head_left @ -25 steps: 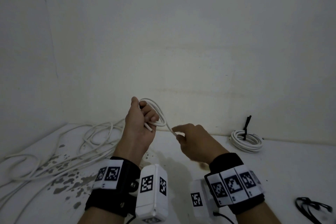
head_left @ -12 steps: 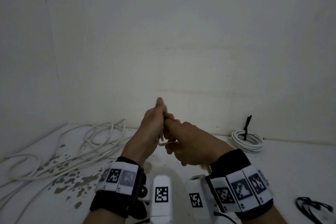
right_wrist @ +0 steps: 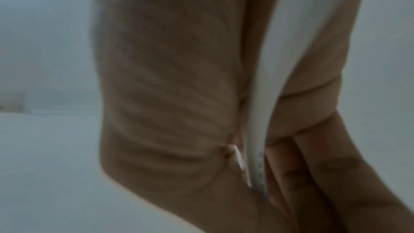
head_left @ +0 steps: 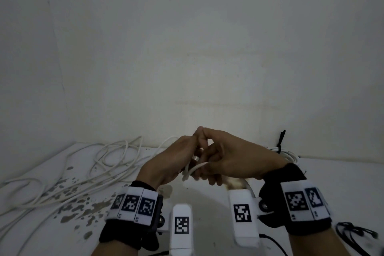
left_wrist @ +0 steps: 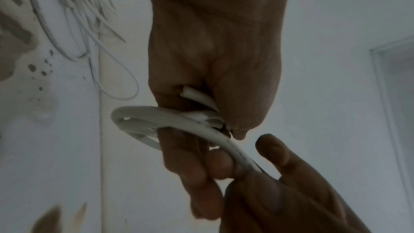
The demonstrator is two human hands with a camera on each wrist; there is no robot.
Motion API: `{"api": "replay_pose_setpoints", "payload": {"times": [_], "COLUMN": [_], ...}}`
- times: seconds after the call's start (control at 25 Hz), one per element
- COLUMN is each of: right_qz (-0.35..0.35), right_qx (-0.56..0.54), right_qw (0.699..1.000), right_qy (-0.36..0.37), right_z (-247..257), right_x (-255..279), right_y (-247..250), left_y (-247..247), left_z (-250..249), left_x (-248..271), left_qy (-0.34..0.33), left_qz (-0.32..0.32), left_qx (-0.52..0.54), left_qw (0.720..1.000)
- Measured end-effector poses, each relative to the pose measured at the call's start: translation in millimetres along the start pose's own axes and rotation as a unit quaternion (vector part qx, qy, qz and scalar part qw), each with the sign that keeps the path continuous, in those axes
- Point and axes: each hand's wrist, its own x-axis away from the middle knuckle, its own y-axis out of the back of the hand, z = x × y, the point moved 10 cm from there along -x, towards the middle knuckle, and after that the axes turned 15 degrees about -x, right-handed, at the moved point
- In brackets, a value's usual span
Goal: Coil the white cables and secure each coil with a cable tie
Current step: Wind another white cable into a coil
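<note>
White round cable [left_wrist: 179, 121] sits looped in the clenched left hand [head_left: 172, 162]; the right hand [head_left: 232, 160] grips its strand beside it.

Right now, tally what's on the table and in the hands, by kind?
Hands: 2, left hand and right hand, both gripping the small coil.
Tied white coil with black tie: 1.
Loose white cable tangle: 1.
Black ties pile: 1; count within unclear.
Total: 6.

Dim room, plain white wall [head_left: 207, 48], white table [head_left: 342, 183] with dark chipped patches [head_left: 83, 210] at left
</note>
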Motion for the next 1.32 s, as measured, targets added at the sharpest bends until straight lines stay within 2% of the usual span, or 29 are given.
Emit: {"api": "replay_pose_setpoints", "payload": {"times": [0.04,0.12,0.2,0.24,0.4,0.48,0.64,0.76,0.88,1.08,1.16,1.24,1.32], "right_qz": [-0.002,-0.053,-0.118,-0.123,-0.034,-0.059,-0.207,-0.251,-0.277,-0.289,-0.28,-0.256,-0.237], "right_qx": [-0.004,0.038,0.102,0.115,0.078,0.076,0.129,0.106,0.132,0.17,0.135,0.113,0.15], "right_qw": [1.0,0.998,0.988,0.986,0.99,0.991,0.969,0.958,0.944,0.927,0.931,0.943,0.948], "right_qy": [-0.004,-0.001,0.003,-0.008,-0.109,-0.088,0.042,0.091,0.121,0.169,0.191,0.178,0.147], "right_z": [0,2,7,8,-7,-4,12,11,10,23,28,23,15], "right_x": [2,4,6,8,24,26,18,9,2,1,2,-1,-4], "right_y": [3,15,30,33,29,39,65,66,63,56,54,51,46], "left_y": [-5,-15,-16,-10,18,21,8,3,6,2,3,5,4], "left_z": [-1,0,9,15,28,26,18,12,5,-11,-21,-24,-23], "left_x": [0,0,-1,-1,-4,-5,-4,-3,-1,4,6,6,5], "left_qy": [-0.005,-0.008,0.015,0.032,0.058,0.041,0.018,0.002,-0.018,-0.067,-0.091,-0.101,-0.105], "left_qz": [0.021,0.063,0.065,0.05,-0.03,-0.034,0.03,0.088,0.128,0.202,0.23,0.241,0.252], "left_qx": [-0.026,-0.076,-0.089,-0.085,-0.061,-0.016,0.119,0.262,0.358,0.446,0.474,0.487,0.504], "left_qw": [0.999,0.995,0.994,0.995,0.996,0.998,0.992,0.961,0.925,0.869,0.845,0.834,0.82]}}
